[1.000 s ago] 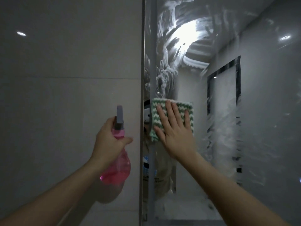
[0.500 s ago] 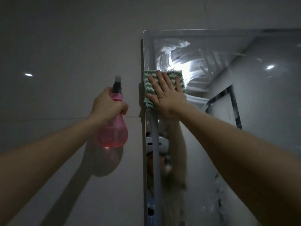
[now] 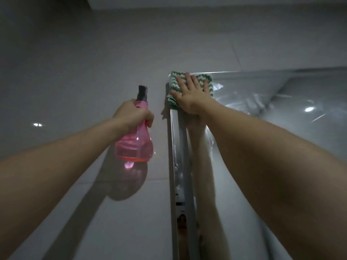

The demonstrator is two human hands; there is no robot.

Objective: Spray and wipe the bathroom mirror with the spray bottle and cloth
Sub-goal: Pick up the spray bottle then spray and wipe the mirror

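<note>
My right hand point(image 3: 189, 94) presses cloth point(image 3: 193, 85) flat at mirror point(image 3: 281, 109) top corner; left hand point(image 3: 132, 114) grips spray bottle point(image 3: 136, 145). Risk: cloth slips off edge, streaks remain.

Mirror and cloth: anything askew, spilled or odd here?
Nothing stands out. The right hand presses the green cloth flat at the mirror top-left corner; the left hand grips the pink spray bottle upright.
</note>
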